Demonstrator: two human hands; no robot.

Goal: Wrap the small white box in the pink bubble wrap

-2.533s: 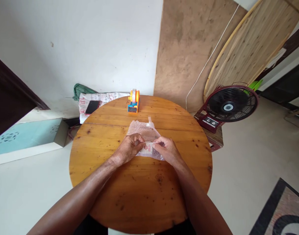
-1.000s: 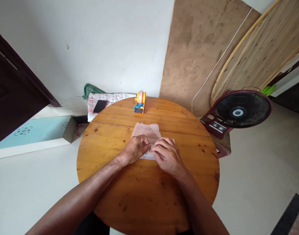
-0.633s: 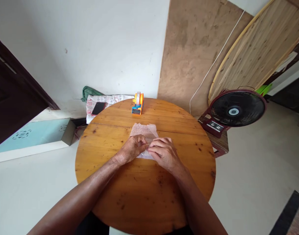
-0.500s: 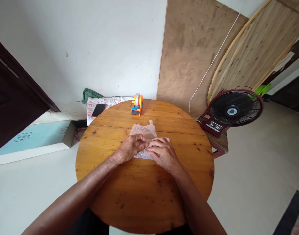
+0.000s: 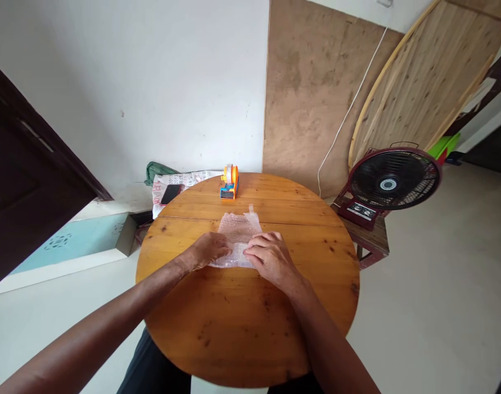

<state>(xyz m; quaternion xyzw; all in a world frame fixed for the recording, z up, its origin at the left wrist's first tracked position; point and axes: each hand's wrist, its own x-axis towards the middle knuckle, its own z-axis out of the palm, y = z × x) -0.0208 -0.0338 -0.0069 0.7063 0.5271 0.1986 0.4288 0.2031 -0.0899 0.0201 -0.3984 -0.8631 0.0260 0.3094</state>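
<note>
Bubble wrap [image 5: 237, 225] lies near the middle of the round wooden table [image 5: 242, 323], near side folded over. Left hand [image 5: 208, 250] touches the fold's left end, right hand [image 5: 272, 256] its right end. Hands apart, fingers curled; from here I can't make out whether either pinches the film. Orange-and-blue tape dispenser [image 5: 229, 182] stands beyond, by the table's far edge.

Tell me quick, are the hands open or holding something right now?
Left hand: fingers curled against the left side of the bubble wrap; grip unclear.
Right hand: fingers bent on the wrap's right side; grip unclear.
</note>
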